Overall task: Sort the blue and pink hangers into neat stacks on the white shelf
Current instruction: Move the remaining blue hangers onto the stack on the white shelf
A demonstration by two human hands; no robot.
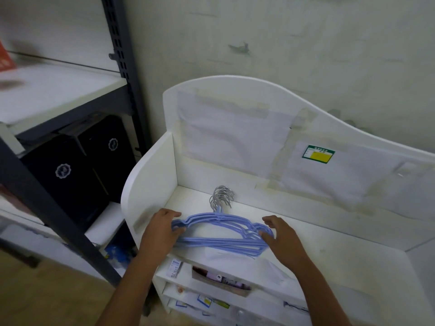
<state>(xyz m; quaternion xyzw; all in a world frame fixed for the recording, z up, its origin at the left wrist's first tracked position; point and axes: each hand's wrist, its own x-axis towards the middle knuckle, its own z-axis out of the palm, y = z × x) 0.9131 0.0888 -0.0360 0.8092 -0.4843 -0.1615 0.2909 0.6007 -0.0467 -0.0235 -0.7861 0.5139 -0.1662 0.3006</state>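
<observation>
pale, stained wall runs behind a white shelf (329, 262), whose curved back panel carries taped paper sheets and a green and yellow label (318, 154). on the shelf's top surface, toward its left end and close to the upright side panel, lies a stack of blue hangers (223, 234). they lie flat, roughly aligned on top of one another, with their bundled metal hooks (222, 196) pointing toward the back panel.

the left hand (162, 228) sits at the stack's left end, its fingers curled round the shoulder ends of the hangers, thumb on the near side. the right hand (279, 234) is at the stack's right end, fingers slightly spread and bent, the fingertips touching the hangers' right shoulder ends while the thumb stands apart above them; whether it truly grips them cannot be told.

no pink hangers show on the shelf top.

below the front edge, lower compartments hold small boxes and labelled packets (174, 268), too blurred to read. to the left stands a dark metal rack (122, 55) with a white board on it, and black boxes (70, 170) with round white emblems sit beneath that board. tan floor shows at the lower left.
</observation>
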